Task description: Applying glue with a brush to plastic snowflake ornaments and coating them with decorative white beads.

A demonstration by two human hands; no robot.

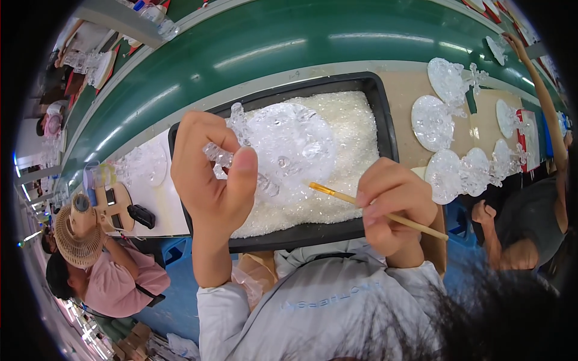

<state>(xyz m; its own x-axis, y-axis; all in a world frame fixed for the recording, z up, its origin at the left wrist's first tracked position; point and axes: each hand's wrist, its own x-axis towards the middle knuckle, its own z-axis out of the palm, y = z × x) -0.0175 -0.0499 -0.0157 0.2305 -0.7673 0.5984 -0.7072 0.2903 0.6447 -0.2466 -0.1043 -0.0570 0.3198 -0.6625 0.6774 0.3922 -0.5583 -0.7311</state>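
Black tray (385, 114) holds white granules (355, 138); left fingers (208, 174) grip clear ornament (289, 144), right fingers (391, 204) pinch brush (379, 212).

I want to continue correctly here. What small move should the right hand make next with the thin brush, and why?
Probably bring the thin wooden brush the short way left onto the clear round plastic ornament. The left hand holds it over the black tray of white granules, and the right hand points the tip beside its lower edge.

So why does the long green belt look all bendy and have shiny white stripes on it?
In the head view, the fisheye lens curves the straight green belt toward the rim; the white stripes are ceiling-light glare. The clear ornament in the left hand sparkles too.
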